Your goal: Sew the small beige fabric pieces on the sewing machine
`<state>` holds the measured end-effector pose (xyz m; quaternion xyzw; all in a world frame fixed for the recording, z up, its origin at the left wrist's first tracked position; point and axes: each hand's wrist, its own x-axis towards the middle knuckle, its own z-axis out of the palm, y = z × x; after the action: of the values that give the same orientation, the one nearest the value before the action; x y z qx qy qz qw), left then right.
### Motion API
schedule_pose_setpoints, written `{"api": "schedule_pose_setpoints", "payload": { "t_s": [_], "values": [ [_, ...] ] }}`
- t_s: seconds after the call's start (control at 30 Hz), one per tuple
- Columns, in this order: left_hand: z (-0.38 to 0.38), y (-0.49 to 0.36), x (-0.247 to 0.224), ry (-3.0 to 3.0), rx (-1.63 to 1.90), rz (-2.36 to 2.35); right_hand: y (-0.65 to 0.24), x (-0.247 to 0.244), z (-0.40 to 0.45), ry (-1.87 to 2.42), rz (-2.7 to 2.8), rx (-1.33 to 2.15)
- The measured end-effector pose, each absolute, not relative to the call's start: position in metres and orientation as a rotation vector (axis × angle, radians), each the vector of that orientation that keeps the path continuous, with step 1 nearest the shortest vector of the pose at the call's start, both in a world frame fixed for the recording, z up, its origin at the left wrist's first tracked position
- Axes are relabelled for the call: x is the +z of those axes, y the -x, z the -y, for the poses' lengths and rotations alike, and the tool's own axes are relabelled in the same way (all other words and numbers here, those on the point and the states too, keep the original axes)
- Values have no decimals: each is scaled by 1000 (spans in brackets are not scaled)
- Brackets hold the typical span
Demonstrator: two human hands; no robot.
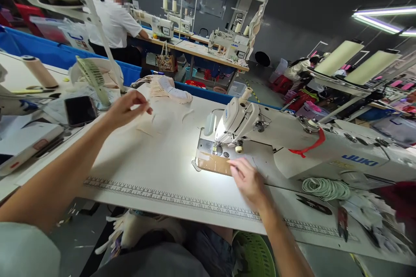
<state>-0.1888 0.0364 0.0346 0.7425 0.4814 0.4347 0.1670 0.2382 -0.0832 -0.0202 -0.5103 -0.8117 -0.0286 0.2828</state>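
A person's two bare hands work at a sewing machine (282, 123) on a white table (162, 166). The right hand (249, 179), fingers drawn together, is at the near end of a brown plate (212, 164), with the machine's head just beyond; whether it grips anything cannot be told. The left hand (128, 109) hovers well apart, fingers curled toward the thumb, any hold unclear. Pale fabric (169, 88) lies beyond the left hand, a phone (80, 111) to its left.
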Motion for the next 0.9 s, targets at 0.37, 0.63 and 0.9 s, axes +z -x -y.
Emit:
{"api": "schedule_pose_setpoints", "payload": {
  "t_s": [0.37, 0.63, 0.9],
  "values": [
    [0, 75, 30, -2129, 469, -1010, -181, -16, 77, 1352, 2554, -269],
    [-11, 7, 0, -1987, 489, -865, -192, -16, 84, 1376, 2509, -358],
    [-26, -4, -15, -2064, 387, -991, -190, -17, 86, 1366, 2474, -364]
  ]
}}
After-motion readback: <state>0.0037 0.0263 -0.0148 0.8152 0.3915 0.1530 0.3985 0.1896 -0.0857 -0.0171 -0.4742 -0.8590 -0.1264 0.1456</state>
